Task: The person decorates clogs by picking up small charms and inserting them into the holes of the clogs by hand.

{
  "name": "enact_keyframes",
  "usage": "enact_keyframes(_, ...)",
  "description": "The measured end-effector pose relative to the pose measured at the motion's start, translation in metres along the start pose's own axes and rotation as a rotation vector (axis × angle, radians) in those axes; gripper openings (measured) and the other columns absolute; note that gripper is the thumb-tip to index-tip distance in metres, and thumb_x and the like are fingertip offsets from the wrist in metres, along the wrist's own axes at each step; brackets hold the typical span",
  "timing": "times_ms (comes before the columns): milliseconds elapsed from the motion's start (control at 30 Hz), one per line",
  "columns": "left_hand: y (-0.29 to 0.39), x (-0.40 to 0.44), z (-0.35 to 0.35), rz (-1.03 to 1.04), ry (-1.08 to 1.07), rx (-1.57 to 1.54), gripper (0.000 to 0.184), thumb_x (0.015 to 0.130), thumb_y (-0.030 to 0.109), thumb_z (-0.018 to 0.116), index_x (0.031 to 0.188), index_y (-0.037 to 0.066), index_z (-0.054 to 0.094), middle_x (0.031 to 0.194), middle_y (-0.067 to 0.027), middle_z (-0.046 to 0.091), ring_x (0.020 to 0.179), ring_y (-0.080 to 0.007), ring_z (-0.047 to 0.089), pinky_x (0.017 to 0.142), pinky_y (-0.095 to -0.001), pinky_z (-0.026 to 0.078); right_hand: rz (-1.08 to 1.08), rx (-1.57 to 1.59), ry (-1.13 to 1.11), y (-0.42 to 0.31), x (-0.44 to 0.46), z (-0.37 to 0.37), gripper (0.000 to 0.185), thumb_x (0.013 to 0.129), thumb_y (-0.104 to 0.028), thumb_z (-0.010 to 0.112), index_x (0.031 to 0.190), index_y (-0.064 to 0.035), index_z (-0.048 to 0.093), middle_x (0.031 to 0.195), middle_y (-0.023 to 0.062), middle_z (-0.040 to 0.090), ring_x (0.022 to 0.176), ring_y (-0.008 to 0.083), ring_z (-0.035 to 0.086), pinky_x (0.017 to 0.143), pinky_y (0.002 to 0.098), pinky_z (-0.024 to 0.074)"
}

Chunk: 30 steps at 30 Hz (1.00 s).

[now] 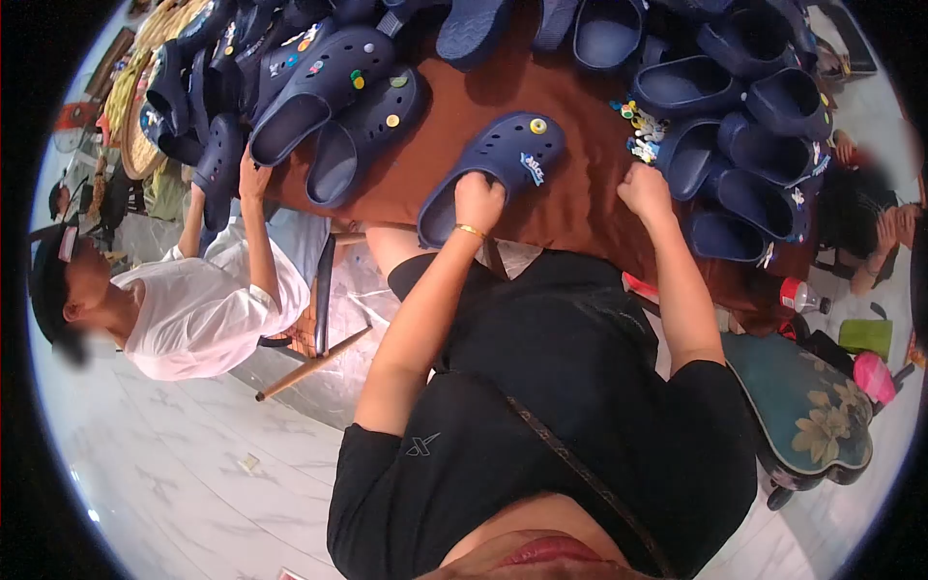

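A navy clog (503, 145) lies on the brown cloth (580, 106) in front of me. It carries a round yellow-and-white charm (538, 126) and a blue-and-white letter charm (532, 168). My left hand (478, 205) reaches into its foot opening and grips the upper, the fingertips hidden inside. To the right, my right hand (645, 190) is closed in a pinch at the cloth, just below a small pile of colourful charms (638, 128). Whatever it holds, if anything, is too small to make out.
Many navy clogs (739, 198) crowd the right side, and more clogs with charms (324, 82) lie at left. A person in a white shirt (208, 309) handles a clog there. A bottle (802, 296) and a green cushioned chair (802, 411) stand at right.
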State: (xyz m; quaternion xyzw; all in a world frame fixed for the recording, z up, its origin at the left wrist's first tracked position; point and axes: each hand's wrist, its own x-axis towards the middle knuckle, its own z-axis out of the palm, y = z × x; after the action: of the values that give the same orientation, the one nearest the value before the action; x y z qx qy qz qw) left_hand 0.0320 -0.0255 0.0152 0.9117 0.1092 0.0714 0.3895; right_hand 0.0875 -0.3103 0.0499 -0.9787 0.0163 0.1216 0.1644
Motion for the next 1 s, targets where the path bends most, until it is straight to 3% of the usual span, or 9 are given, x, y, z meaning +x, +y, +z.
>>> enact_keyframes(100,0.007,-0.005,-0.003,0.028,-0.011,-0.011,0.019,0.07,0.012,0.058,0.067,-0.007,0.059,0.073,-0.0286,0.059,0.071,-0.0451,0.058,0.067,-0.0498,0.046,-0.22,0.37,0.03,-0.042,0.014,-0.016,0.022,0.071,-0.013,0.063,0.09,-0.0015,0.063,0.083,0.0169,0.066,0.08,0.0298,0.064,0.072,0.0381,0.0498)
enact_keyframes(167,0.009,-0.006,-0.001,0.019,-0.021,-0.023,0.018,0.07,0.011,0.057,0.069,-0.007,0.06,0.074,-0.0289,0.059,0.073,-0.045,0.058,0.069,-0.0501,0.047,-0.368,0.611,-0.014,-0.079,0.021,-0.021,0.023,0.076,-0.008,0.058,0.097,-0.0035,0.065,0.085,0.0119,0.067,0.078,0.0179,0.064,0.072,0.0296,0.0488)
enact_keyframes(233,0.011,-0.008,-0.002,0.049,0.032,-0.053,0.018,0.07,0.011,0.057,0.07,-0.006,0.061,0.075,-0.029,0.059,0.073,-0.0448,0.059,0.07,-0.0502,0.047,-0.484,0.699,-0.07,-0.119,0.025,-0.02,0.022,0.078,-0.007,0.056,0.097,-0.0039,0.066,0.088,0.0109,0.068,0.08,0.015,0.063,0.073,0.0264,0.0479)
enact_keyframes(400,0.008,-0.016,0.001,0.049,-0.042,0.04,0.017,0.068,0.01,0.055,0.072,-0.006,0.06,0.075,-0.0289,0.059,0.072,-0.045,0.057,0.069,-0.0498,0.046,-0.718,0.399,-0.02,-0.167,0.036,-0.004,0.016,0.075,-0.015,0.058,0.085,-0.007,0.068,0.085,0.0142,0.067,0.082,0.0309,0.064,0.077,0.0401,0.0503)
enact_keyframes(500,0.01,-0.013,0.001,0.035,-0.011,-0.015,0.017,0.069,0.01,0.055,0.072,-0.006,0.06,0.075,-0.0289,0.059,0.072,-0.045,0.058,0.068,-0.0491,0.047,-0.748,0.227,-0.048,-0.17,0.046,-0.004,0.016,0.074,-0.018,0.06,0.085,-0.0095,0.069,0.086,0.0117,0.068,0.085,0.0298,0.064,0.077,0.0418,0.0496)
enact_keyframes(600,0.015,-0.014,-0.003,-0.009,-0.055,-0.008,0.018,0.071,0.012,0.055,0.07,-0.005,0.061,0.074,-0.0278,0.06,0.071,-0.0444,0.059,0.069,-0.051,0.048,-0.717,0.252,-0.234,-0.173,0.05,-0.011,0.016,0.074,-0.019,0.062,0.086,-0.011,0.069,0.088,0.0093,0.068,0.088,0.0288,0.064,0.078,0.0428,0.0484)
enact_keyframes(733,0.012,-0.014,0.006,0.132,0.124,-0.076,0.017,0.07,0.011,0.055,0.063,-0.004,0.06,0.065,-0.0261,0.058,0.065,-0.0454,0.058,0.066,-0.0509,0.049,-0.759,0.16,-0.244,-0.176,0.046,-0.014,0.016,0.073,-0.021,0.065,0.086,-0.0129,0.069,0.09,0.0078,0.069,0.091,0.0275,0.063,0.081,0.0439,0.0465)
enact_keyframes(933,0.007,-0.018,0.003,0.122,-0.029,0.158,0.019,0.067,0.013,0.056,0.059,-0.004,0.059,0.063,-0.0266,0.058,0.061,-0.0428,0.058,0.062,-0.0504,0.049,-0.702,-0.055,-0.293,-0.193,0.053,-0.017,0.023,0.068,-0.03,0.069,0.083,-0.0126,0.068,0.095,0.01,0.068,0.093,0.0309,0.063,0.08,0.0456,0.0476)
enact_keyframes(1000,0.009,-0.02,0.003,0.084,-0.102,0.114,0.013,0.064,0.008,0.055,0.059,-0.003,0.057,0.069,-0.028,0.057,0.064,-0.0455,0.055,0.062,-0.0523,0.045,-0.647,-0.319,-0.389,-0.206,0.057,-0.027,0.038,0.062,-0.035,0.075,0.093,-0.0133,0.07,0.101,0.014,0.068,0.099,0.0292,0.063,0.082,0.0438,0.048)
